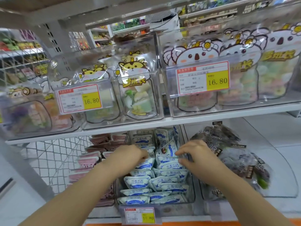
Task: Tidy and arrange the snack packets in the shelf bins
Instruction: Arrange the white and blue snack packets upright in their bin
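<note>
On my feed I see two red-and-yellow price tags reading 16.80 up top, one on the left and one on the right, above the white shelf board. A smaller price tag sits low at centre, its figures blurred. A white wire mesh panel stands at lower left, and a slotted grey upright rises behind it.
</note>
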Demonstrator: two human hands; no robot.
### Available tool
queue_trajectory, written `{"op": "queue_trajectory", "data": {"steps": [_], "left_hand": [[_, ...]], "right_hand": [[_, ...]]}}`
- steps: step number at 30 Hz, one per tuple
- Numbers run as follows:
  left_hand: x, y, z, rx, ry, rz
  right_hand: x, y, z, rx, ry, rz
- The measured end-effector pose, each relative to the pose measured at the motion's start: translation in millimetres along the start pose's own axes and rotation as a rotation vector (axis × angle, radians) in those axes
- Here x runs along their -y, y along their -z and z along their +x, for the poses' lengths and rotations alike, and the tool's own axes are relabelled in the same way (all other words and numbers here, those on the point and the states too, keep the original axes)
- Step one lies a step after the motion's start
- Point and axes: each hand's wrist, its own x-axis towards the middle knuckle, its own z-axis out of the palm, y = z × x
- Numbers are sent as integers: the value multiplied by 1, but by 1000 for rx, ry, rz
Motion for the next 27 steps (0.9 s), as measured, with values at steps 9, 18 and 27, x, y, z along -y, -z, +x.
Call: {"op": "queue_trajectory", "data": {"steps": [9, 18, 27], "left_hand": [[6, -1, -14, 108, 18, -10], [-3, -23, 0, 18, 5, -325], [4, -3, -7, -23, -68, -68]], "right_hand": [[7, -6, 0, 62, -47, -45], [9, -5, 1, 74, -66, -44], [9, -6, 0, 58, -57, -34]]}}
